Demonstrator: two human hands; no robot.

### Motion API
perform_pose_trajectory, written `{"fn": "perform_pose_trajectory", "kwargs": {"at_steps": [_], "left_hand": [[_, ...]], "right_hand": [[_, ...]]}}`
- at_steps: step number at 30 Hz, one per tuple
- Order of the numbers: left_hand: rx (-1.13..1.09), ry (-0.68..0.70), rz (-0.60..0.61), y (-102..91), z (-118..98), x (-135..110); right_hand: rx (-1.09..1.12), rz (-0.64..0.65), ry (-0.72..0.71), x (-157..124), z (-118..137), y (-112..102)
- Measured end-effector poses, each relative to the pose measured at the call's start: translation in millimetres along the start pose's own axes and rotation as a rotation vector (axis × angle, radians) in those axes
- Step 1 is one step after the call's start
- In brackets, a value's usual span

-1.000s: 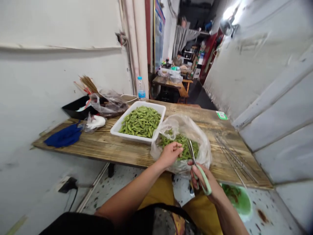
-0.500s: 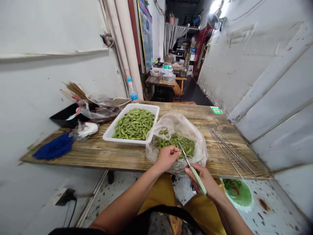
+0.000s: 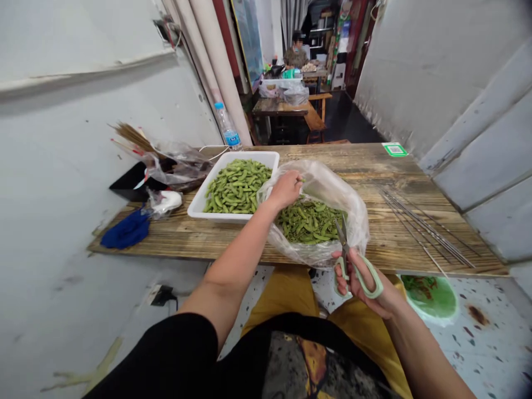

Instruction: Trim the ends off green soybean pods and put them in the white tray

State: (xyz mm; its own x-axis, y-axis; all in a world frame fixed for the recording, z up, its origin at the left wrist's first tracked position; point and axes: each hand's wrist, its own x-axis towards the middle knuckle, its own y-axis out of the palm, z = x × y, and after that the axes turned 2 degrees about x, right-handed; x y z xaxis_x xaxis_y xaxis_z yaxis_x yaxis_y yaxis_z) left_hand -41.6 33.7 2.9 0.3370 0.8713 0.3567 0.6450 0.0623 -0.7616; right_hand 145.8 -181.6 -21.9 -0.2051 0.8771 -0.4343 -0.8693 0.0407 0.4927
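My left hand (image 3: 286, 188) reaches forward over the near edge of the clear plastic bag (image 3: 328, 191), beside the white tray (image 3: 195, 206). Its fingers are pinched together, apparently on a green pod, though I cannot make it out. The tray is heaped with green bean pods (image 3: 236, 186). More pods (image 3: 310, 220) lie inside the bag. My right hand (image 3: 366, 280) sits at the table's front edge, fingers through the pale green handles of scissors (image 3: 344, 249), blades pointing up over the bag.
Wooden table (image 3: 374, 166) with thin metal skewers (image 3: 419, 224) on the right and a green sticker (image 3: 394, 149). Left side: blue cloth (image 3: 127, 231), black tray (image 3: 131, 183) with bagged sticks, water bottle (image 3: 228, 127). A green basin (image 3: 432, 296) on the floor. A person sits far back.
My left hand has moved from the bag's pods forward and left to the tray's edge. My right hand with the scissors drew back and down; the camera tilted lower.
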Motion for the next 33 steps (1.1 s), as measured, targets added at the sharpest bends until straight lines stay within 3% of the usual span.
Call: {"fn": "perform_pose_trajectory", "kwargs": {"at_steps": [3,5,7,10,14,18,23,27,33], "left_hand": [[-0.118,0.064,0.045,-0.7,-12,-12],[-0.135,0.185,0.18,-1.9,-20,-27],[-0.035,0.245,0.283,-2.1,-23,-40],[0.212,0.209,0.321,3.0,-19,-49],[0.462,0.195,0.444,14.3,-12,-43],[0.524,0.185,0.487,13.8,-16,-37],[0.167,0.112,0.333,2.4,-24,-50],[-0.192,-0.046,0.392,1.9,-26,-67],[-0.316,-0.136,0.459,3.3,-29,-76]], "right_hand": [[-0.027,-0.019,-0.001,-4,-7,1],[-0.053,-0.015,0.01,-8,-11,2],[-0.085,-0.011,0.01,-10,-12,4],[-0.123,-0.014,-0.003,-10,-11,6],[-0.134,-0.012,-0.016,-7,-11,6],[-0.137,0.003,-0.013,-4,-16,5],[-0.192,0.009,-0.04,1,-23,3],[-0.26,0.018,-0.096,8,-23,3],[-0.298,0.017,-0.086,15,-18,7]]}}
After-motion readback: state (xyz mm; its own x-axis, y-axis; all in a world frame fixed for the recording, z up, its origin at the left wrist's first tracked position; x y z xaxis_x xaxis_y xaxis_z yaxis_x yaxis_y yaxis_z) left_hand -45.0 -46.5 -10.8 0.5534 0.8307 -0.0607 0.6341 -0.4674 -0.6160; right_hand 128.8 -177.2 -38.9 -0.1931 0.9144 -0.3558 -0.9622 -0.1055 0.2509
